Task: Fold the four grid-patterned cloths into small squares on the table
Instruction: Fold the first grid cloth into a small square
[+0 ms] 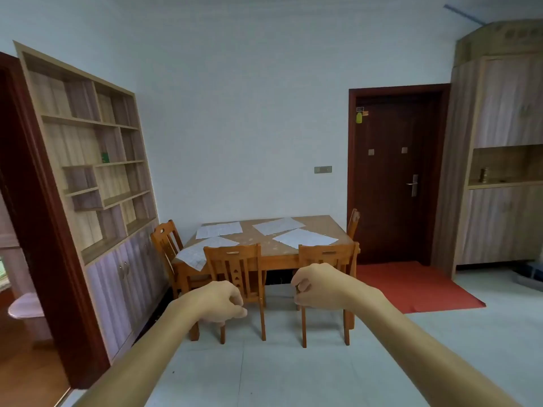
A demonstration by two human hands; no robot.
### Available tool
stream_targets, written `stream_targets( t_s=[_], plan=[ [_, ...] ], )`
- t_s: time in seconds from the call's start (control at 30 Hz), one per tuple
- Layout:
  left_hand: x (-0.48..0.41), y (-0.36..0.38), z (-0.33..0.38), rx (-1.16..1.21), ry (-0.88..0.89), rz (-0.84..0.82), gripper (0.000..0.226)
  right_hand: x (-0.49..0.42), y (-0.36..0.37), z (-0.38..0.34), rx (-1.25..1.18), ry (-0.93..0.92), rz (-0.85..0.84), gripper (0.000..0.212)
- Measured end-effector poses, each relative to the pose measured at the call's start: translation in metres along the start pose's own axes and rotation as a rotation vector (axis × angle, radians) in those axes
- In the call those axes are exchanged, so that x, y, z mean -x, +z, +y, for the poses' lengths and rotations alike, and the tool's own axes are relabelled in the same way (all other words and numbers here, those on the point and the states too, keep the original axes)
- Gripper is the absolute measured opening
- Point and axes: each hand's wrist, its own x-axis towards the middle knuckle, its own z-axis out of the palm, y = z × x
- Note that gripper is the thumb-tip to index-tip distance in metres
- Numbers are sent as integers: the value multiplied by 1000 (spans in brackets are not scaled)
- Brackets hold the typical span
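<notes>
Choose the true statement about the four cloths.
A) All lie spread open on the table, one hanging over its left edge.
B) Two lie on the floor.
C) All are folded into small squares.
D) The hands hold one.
A: all four cloths lie open on the table, and the front left cloth droops over the edge.

Chairs (233, 261), bookshelf (88, 160), door (393, 177), red mat (411, 286)
</notes>
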Motion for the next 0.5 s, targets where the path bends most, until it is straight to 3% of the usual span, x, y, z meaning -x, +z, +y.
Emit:
stream_targets(
  t_s=[0.23,0.5],
  plan=[
    [-19,6,28,52,-1,35,34,-9,-12,33,-45,-16,-24,40],
    [-38,11,11,32,-33,-7,37,-37,0,36,-70,-108,-56,44]
  ],
)
